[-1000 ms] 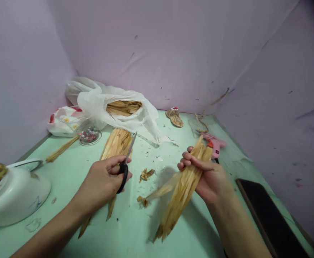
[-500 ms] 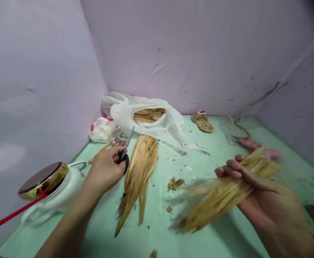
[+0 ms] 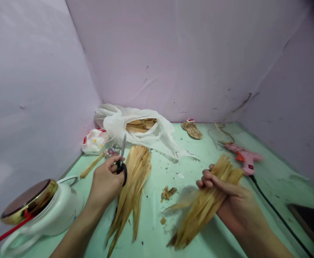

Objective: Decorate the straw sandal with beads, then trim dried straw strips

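My left hand [image 3: 107, 181] grips a pair of black-handled scissors [image 3: 122, 168], their blades pointing up and away from me. Just right of that hand, a bundle of dry tan husks [image 3: 135, 179] lies on the pale green table [image 3: 157, 222]. In my right hand [image 3: 234, 200] is another bundle of dry husks [image 3: 200, 211], fingers and thumb closed around its upper part. The lower ends of this bundle slant toward the lower left, above the table. Small husk scraps [image 3: 168, 193] lie between the two bundles.
A white plastic bag [image 3: 113, 122] with more husks stands at the back. Beads [image 3: 112, 152] and a patterned packet [image 3: 94, 141] sit to its left. A white pot [image 3: 62, 208] is at left. A pink glue gun [image 3: 245, 156], a woven piece [image 3: 191, 129] and a dark flat object [image 3: 307, 222] lie rightward.
The whole view has shifted, bringing the glue gun and its cord into clearer sight. My right hand has turned its husk bundle steeper. The scissors remain in my left hand.
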Demonstrator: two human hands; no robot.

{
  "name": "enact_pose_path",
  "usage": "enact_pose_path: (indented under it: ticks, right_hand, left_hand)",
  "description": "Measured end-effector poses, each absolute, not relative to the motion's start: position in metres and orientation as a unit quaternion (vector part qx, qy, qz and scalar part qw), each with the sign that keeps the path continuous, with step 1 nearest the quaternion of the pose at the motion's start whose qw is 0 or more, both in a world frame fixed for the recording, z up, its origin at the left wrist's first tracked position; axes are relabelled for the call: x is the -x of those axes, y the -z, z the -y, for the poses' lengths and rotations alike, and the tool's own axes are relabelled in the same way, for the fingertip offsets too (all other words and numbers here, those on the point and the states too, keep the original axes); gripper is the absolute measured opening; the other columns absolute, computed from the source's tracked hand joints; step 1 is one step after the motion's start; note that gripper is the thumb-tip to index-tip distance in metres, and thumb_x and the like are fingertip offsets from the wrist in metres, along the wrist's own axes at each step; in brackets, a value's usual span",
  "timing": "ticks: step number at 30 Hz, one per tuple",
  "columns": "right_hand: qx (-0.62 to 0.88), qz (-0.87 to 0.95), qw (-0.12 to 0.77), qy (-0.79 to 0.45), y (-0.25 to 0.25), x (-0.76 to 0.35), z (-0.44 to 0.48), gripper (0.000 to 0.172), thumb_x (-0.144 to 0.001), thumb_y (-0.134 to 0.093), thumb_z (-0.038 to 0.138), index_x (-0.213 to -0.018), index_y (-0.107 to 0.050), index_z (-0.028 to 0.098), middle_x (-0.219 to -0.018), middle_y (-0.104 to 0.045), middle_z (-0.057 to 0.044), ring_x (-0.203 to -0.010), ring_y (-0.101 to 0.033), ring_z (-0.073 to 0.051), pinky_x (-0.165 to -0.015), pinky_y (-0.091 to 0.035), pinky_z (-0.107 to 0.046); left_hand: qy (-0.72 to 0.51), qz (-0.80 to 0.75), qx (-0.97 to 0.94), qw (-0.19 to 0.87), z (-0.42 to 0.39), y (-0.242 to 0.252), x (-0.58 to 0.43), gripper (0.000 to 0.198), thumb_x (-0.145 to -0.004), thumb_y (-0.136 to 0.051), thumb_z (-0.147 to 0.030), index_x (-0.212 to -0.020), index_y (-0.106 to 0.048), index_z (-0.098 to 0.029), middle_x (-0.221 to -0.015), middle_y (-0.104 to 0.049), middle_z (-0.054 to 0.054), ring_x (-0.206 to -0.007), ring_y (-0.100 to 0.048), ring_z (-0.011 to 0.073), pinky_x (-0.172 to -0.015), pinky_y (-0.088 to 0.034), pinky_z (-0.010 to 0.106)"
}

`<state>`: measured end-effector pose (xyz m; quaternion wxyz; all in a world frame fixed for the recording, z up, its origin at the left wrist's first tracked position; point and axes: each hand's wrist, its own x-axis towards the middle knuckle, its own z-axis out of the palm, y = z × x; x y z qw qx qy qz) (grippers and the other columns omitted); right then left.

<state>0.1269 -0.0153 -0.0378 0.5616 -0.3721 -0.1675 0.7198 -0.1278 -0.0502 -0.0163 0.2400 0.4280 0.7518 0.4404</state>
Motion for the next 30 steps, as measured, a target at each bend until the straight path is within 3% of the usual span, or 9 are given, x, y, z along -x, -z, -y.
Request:
enact_pose_path:
  ticks: [3,6,10,12,14,17,20,25,30]
  right_hand:
    - [0.368,0.173,0.535,-0.740,0.042,-0.120,0.020,0.023,-0.051,-0.079,0.017,-0.070,-0.066,0.015,-0.060,-0.057,0.002,-0.046,-0.045,-0.007,-0.048,-0.047,-0.021]
    - [0.377,0.205,0.501,-0.752,0.046,-0.110,0.028,0.026,-0.052,-0.081,0.022,-0.071,-0.066,0.014,-0.062,-0.059,0.002,-0.041,-0.038,-0.003,-0.041,-0.040,-0.018]
    - [0.379,0.249,0.443,-0.774,0.050,-0.098,0.037,0.031,-0.055,-0.080,0.034,-0.071,-0.063,0.013,-0.063,-0.062,0.000,-0.053,-0.055,-0.010,-0.052,-0.046,-0.021]
    - [0.361,0.255,0.426,-0.789,0.052,-0.095,0.040,0.035,-0.055,-0.080,0.036,-0.075,-0.061,0.014,-0.068,-0.065,-0.003,-0.061,-0.061,-0.016,-0.059,-0.050,-0.028]
    - [0.344,0.256,0.411,-0.805,0.053,-0.093,0.042,0.037,-0.054,-0.080,0.036,-0.076,-0.057,0.015,-0.071,-0.066,-0.004,-0.059,-0.062,-0.018,-0.052,-0.050,-0.031]
    - [0.334,0.245,0.420,-0.808,0.053,-0.093,0.043,0.038,-0.055,-0.079,0.034,-0.073,-0.051,0.018,-0.072,-0.067,-0.003,-0.050,-0.059,-0.015,-0.042,-0.046,-0.026]
    - [0.365,0.237,0.440,-0.786,0.050,-0.099,0.039,0.037,-0.056,-0.080,0.029,-0.078,-0.051,0.018,-0.063,-0.065,0.000,-0.050,-0.058,-0.012,-0.049,-0.047,-0.024]
    - [0.405,0.294,0.416,-0.759,0.039,-0.123,0.025,0.032,-0.062,-0.076,0.027,-0.086,-0.058,0.015,-0.060,-0.063,0.002,-0.037,-0.045,-0.004,-0.039,-0.036,-0.016]
    - [0.355,0.231,0.368,-0.827,0.041,-0.133,0.016,0.027,-0.059,-0.078,0.022,-0.079,-0.061,0.014,-0.056,-0.059,0.003,-0.034,-0.037,0.000,-0.034,-0.029,-0.012]
  left_hand:
    - [-0.541,-0.663,-0.380,0.351,0.060,0.003,0.117,0.044,-0.059,-0.068,-0.021,-0.099,-0.052,-0.017,-0.058,-0.056,-0.007,-0.050,-0.048,0.0083,-0.049,-0.035,0.017]
    - [-0.561,-0.591,-0.351,0.462,0.070,0.007,0.093,0.044,-0.057,-0.070,-0.019,-0.096,-0.050,-0.017,-0.057,-0.056,-0.007,-0.048,-0.046,0.0066,-0.047,-0.033,0.017]
    - [-0.532,-0.567,-0.307,0.549,0.076,0.031,0.055,0.044,-0.051,-0.070,-0.014,-0.090,-0.050,-0.017,-0.055,-0.056,-0.006,-0.047,-0.049,0.0082,-0.049,-0.037,0.019]
    - [-0.531,-0.549,-0.293,0.575,0.078,0.039,0.039,0.043,-0.051,-0.070,-0.016,-0.089,-0.051,-0.017,-0.054,-0.056,-0.006,-0.047,-0.049,0.0086,-0.048,-0.037,0.020]
    - [-0.530,-0.534,-0.283,0.595,0.080,0.043,0.027,0.040,-0.052,-0.070,-0.019,-0.087,-0.052,-0.016,-0.052,-0.055,-0.006,-0.046,-0.049,0.0086,-0.048,-0.037,0.020]
    - [-0.508,-0.540,-0.284,0.608,0.081,0.043,0.017,0.041,-0.050,-0.072,-0.021,-0.084,-0.051,-0.016,-0.051,-0.054,-0.006,-0.043,-0.048,0.0080,-0.047,-0.038,0.021]
    - [-0.474,-0.564,-0.338,0.586,0.081,0.039,0.022,0.037,-0.051,-0.071,-0.022,-0.083,-0.052,-0.017,-0.053,-0.054,-0.005,-0.044,-0.049,0.0090,-0.047,-0.037,0.021]
    - [-0.383,-0.551,-0.454,0.587,0.077,0.032,0.061,0.040,-0.055,-0.063,-0.018,-0.095,-0.056,-0.016,-0.069,-0.063,0.000,-0.059,-0.055,0.0125,-0.054,-0.041,0.023]
    - [-0.301,-0.518,-0.474,0.645,0.074,0.050,0.079,0.047,-0.057,-0.058,-0.013,-0.104,-0.057,-0.015,-0.073,-0.065,0.000,-0.056,-0.054,0.0106,-0.052,-0.038,0.022]
